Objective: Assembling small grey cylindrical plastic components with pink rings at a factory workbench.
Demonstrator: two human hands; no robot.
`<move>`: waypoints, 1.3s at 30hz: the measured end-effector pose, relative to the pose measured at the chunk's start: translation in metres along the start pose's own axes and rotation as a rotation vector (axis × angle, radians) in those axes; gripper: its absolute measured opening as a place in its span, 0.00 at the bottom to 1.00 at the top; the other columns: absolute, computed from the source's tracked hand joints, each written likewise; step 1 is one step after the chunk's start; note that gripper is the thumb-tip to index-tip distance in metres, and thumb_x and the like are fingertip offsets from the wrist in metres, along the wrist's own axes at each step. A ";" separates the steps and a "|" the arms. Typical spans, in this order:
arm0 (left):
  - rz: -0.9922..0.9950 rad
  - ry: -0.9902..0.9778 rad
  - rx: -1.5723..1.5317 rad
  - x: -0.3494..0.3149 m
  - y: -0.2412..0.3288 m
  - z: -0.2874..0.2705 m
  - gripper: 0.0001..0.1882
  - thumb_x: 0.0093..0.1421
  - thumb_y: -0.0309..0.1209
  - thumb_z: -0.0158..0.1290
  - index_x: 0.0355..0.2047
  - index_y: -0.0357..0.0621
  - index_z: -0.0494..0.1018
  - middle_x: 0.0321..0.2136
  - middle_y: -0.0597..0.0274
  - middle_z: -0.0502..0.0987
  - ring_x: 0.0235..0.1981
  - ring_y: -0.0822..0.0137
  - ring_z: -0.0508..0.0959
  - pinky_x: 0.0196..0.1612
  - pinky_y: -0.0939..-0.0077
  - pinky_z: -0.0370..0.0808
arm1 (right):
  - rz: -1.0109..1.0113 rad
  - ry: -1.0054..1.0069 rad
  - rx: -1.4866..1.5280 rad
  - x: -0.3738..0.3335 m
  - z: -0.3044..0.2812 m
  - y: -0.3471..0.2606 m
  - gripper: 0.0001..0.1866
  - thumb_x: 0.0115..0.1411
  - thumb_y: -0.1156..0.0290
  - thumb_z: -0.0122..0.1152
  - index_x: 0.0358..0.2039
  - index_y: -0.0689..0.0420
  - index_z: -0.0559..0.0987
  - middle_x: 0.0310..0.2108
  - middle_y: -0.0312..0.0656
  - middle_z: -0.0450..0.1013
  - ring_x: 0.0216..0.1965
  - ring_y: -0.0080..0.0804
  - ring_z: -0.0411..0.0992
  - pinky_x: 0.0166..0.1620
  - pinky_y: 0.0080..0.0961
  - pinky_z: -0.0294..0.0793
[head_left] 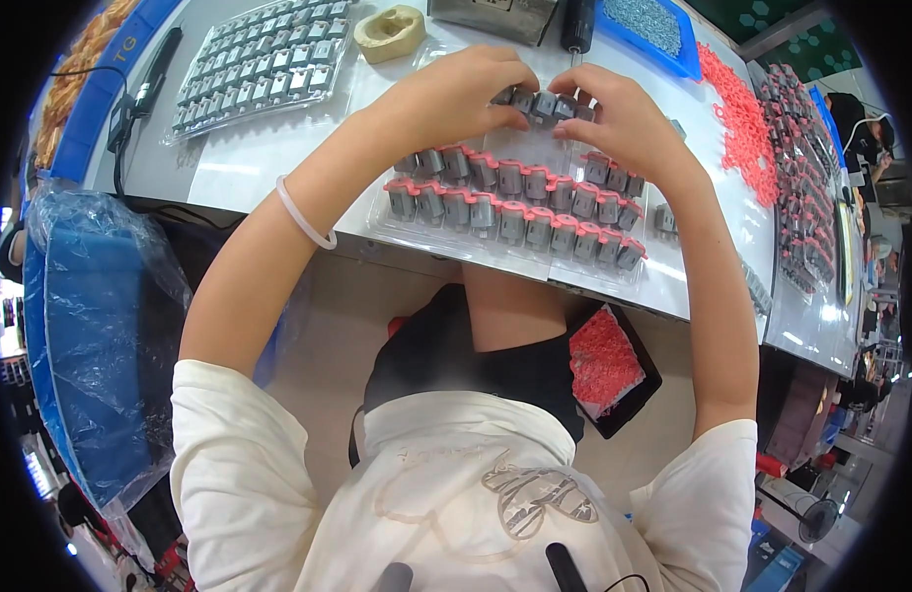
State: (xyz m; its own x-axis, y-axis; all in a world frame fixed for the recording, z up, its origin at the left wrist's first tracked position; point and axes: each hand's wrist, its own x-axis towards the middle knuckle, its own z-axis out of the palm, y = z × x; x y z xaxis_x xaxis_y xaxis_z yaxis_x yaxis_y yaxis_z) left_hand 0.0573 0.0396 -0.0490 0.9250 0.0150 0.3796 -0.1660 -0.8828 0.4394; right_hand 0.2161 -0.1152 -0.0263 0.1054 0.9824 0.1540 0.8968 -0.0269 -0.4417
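Observation:
A short row of small grey blocks [542, 104] spans the gap between my hands above the far side of a clear plastic tray [392, 225]. My left hand [476, 87] closes on the row's left end, thumb and fingers bent around it. At the right end, my right hand [617, 111] pinches the blocks with thumb and forefinger. The fingers partly hide the row. Below, in the tray, rows of grey blocks with pink clips [511, 207] along their tops lie side by side.
Another clear tray of grey-and-white blocks [268, 64] lies at the far left, beside a beige tape ring [389, 34]. A blue bin of small grey-blue pieces [644, 27] stands at the back. Loose pink clips [737, 123] and stacked filled trays [799, 187] are on the right.

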 end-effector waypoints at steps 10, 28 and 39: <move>-0.048 -0.004 0.068 0.000 0.010 0.007 0.18 0.51 0.31 0.57 0.42 0.41 0.71 0.39 0.55 0.73 0.41 0.54 0.73 0.44 0.66 0.70 | -0.051 0.014 -0.011 -0.010 -0.001 0.004 0.19 0.46 0.73 0.64 0.41 0.58 0.74 0.37 0.41 0.73 0.34 0.33 0.70 0.37 0.27 0.70; -0.034 -0.083 0.267 0.018 0.025 0.015 0.21 0.50 0.34 0.57 0.44 0.39 0.69 0.38 0.54 0.73 0.41 0.53 0.72 0.45 0.63 0.69 | 0.338 0.063 -0.107 -0.077 -0.053 0.078 0.14 0.48 0.78 0.58 0.38 0.56 0.76 0.38 0.35 0.71 0.35 0.27 0.68 0.38 0.23 0.70; 0.149 -0.025 0.388 0.018 0.017 0.025 0.13 0.52 0.32 0.55 0.35 0.37 0.70 0.33 0.54 0.72 0.38 0.55 0.73 0.42 0.65 0.70 | 0.280 0.053 -0.050 -0.079 -0.052 0.085 0.13 0.45 0.79 0.60 0.35 0.59 0.76 0.36 0.35 0.70 0.30 0.26 0.66 0.38 0.22 0.70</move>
State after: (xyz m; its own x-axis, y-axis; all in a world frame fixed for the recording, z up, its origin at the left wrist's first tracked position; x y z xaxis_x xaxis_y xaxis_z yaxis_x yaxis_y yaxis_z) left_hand 0.0796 0.0134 -0.0547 0.9094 -0.1338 0.3937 -0.1623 -0.9859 0.0397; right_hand 0.3064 -0.2045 -0.0300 0.3731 0.9245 0.0784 0.8493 -0.3063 -0.4299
